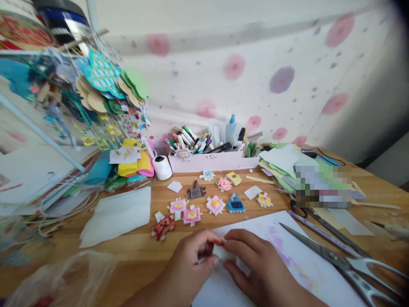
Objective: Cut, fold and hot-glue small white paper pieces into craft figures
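Over a white paper sheet [275, 260] with purple smudges, my left hand [188, 260] and my right hand [258, 260] meet with bent fingers. Between them they pinch a small white paper piece [224, 254], partly hidden by the fingers. Beyond the hands lie several little paper figures with tabs: a red-brown one [162, 226], a pink one [192, 215], a pink-edged diamond [215, 205], a dark blue one [236, 204] and a grey one [196, 191]. Large scissors [332, 257] rest on the sheet's right side, blades apart, with a pen [322, 233] beside them.
A long white box [207, 163] of pens and markers stands against the patterned curtain, next to a thread spool [162, 167]. White paper sheets [118, 219] lie left, with a plastic bag [67, 277] in front. Coloured papers [281, 160] pile up right. Paper decorations [102, 76] hang upper left.
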Tool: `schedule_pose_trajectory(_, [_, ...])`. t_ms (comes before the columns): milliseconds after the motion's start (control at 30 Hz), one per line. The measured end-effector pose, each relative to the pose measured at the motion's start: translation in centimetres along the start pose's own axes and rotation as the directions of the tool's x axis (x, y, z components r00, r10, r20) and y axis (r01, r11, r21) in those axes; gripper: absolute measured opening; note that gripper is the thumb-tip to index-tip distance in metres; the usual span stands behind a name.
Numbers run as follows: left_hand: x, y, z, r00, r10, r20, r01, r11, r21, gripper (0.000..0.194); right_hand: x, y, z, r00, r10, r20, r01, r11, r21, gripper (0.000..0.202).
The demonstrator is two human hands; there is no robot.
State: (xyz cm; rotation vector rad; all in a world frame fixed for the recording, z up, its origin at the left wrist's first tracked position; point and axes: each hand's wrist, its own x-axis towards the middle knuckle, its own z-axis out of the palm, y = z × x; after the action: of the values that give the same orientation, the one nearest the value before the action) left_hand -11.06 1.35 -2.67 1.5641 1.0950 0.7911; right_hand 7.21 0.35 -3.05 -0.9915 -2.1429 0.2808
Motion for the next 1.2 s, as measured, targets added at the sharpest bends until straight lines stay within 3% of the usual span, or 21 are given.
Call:
schedule_pose_trajectory(267, [0.2,0.5,-0.2,0.999,-0.031,-0.039,0.030,0.999,-0.026,0.024,0.0,-0.1,0.1,1.000,0.028,-0.003,-0.028,0.998,0.055,0.032])
schedule_pose_trajectory(433, [0.2,0.6,-0.5,0.995,0.005,-0.096,-0.011,0.998,-0.061,0.017,0.0,0.7,-0.3,0.995,0.098,0.025,-0.102,0.968,0.230,0.040])
schedule_pose_trajectory(600, [0.4,0.7,-0.5,0.993,0.007,-0.117,-0.013,0.999,-0.051,0.017,0.0,1.4,0.0,0.971,0.240,0.013,-0.221,0.872,0.436,0.034])
schedule_pose_trajectory(800, [0.1,0.8,-0.3,0.993,0.037,-0.109,-0.043,0.998,-0.048,0.018,0.1,1.4,0.4,0.918,0.391,0.071,-0.342,0.687,0.641,0.026])
schedule_pose_trajectory(900, [0.0,0.9,-0.3,0.992,0.060,-0.111,-0.062,0.998,-0.010,0.021,0.0,1.6,0.5,0.910,0.396,0.120,-0.357,0.605,0.712,0.027])
schedule_pose_trajectory(1100, [0.0,0.9,-0.3,0.991,0.067,-0.118,-0.064,0.997,0.030,0.020,-0.2,1.5,0.5,0.925,0.317,0.210,-0.357,0.531,0.769,0.046])
schedule_pose_trajectory(1200, [0.1,0.8,-0.2,0.992,0.051,-0.117,-0.051,0.999,0.004,0.020,-0.1,1.3,0.5,0.921,0.304,0.243,-0.372,0.502,0.781,0.042])
